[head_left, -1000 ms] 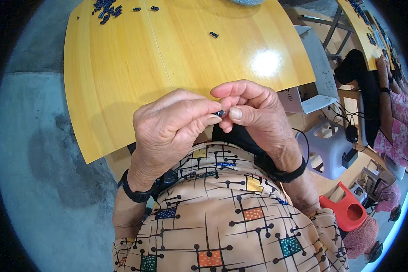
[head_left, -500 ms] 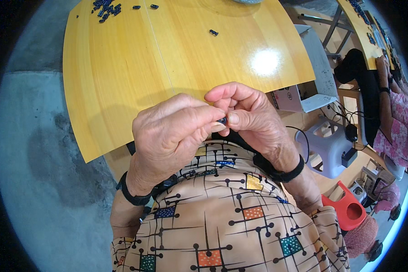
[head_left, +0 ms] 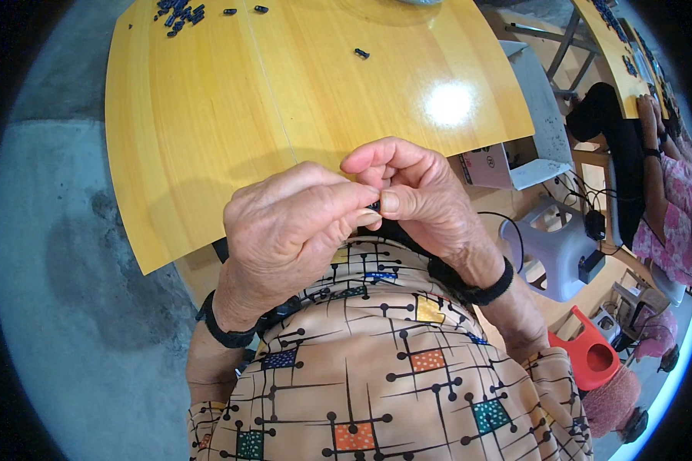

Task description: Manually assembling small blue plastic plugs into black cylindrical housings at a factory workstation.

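Between my two hands, just in front of my body at the table's near edge, is a small black part (head_left: pixel 374 206), mostly covered by fingertips. My left hand (head_left: pixel 296 223) pinches it between thumb and forefinger. Pressed against its other side are the thumb and fingers of my right hand (head_left: pixel 423 196), whose forefinger arches above. Its exact kind is hidden. One small black cylindrical piece (head_left: pixel 361 53) lies alone on the yellow wooden table (head_left: pixel 200 138). Two similar black pieces (head_left: pixel 261 9) lie farther off, beside a pile of black pieces (head_left: pixel 178 15) at the far left.
Part of a round grey object (head_left: pixel 419 1) shows at the table's far edge. An open carton (head_left: pixel 515 165), a pale plastic stool (head_left: pixel 553 250) with cables and a red stool (head_left: pixel 588 353) stand at the right. Beyond them a person in pink (head_left: pixel 665 203) sits at another table.
My right fingers have shifted slightly left, and a bit less of the black part shows between the fingertips. Both hands keep their pinch in nearly the same place.
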`<state>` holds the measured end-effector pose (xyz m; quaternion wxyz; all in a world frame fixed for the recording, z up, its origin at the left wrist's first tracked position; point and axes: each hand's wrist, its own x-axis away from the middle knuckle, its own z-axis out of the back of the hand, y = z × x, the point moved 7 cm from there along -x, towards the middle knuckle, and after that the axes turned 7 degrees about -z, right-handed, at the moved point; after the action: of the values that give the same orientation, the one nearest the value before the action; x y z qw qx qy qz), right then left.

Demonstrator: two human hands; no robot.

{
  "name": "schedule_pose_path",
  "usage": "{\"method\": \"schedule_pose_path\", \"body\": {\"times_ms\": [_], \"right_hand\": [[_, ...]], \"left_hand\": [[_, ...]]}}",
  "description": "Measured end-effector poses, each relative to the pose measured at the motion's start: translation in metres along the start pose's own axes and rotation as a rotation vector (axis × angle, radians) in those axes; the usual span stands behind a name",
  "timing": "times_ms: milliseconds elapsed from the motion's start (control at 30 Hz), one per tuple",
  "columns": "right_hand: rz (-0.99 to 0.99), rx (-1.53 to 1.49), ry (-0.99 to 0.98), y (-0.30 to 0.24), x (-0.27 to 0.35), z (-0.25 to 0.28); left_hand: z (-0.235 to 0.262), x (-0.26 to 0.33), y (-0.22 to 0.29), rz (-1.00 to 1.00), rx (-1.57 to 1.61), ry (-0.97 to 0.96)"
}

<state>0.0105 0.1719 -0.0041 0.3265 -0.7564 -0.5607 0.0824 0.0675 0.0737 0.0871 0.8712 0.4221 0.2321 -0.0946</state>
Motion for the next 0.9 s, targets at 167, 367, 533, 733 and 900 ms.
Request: {"method": "schedule_pose_path", "body": {"times_ms": [167,367,533,733,900], "right_hand": [[0.041,0.002,0.010,-0.005,-0.005,-0.006],[0.016,-0.005,0.001,-0.006,-0.011,-0.011],[-0.020,-0.007,0.002,-0.004,-0.015,-0.014],[0.029,0.088,0.020,-0.006,-0.021,-0.016],[0.050,0.092,0.057,-0.006,-0.023,-0.020]], "left_hand": [[0.002,-0.003,-0.002,0.017,0.010,0.004],[0.006,0.008,-0.017,0.110,0.173,0.157],[0.011,0.009,-0.020,0.126,0.195,0.154],[0.017,0.009,-0.025,0.122,0.186,0.181],[0.019,0.010,-0.025,0.116,0.149,0.178]]}}
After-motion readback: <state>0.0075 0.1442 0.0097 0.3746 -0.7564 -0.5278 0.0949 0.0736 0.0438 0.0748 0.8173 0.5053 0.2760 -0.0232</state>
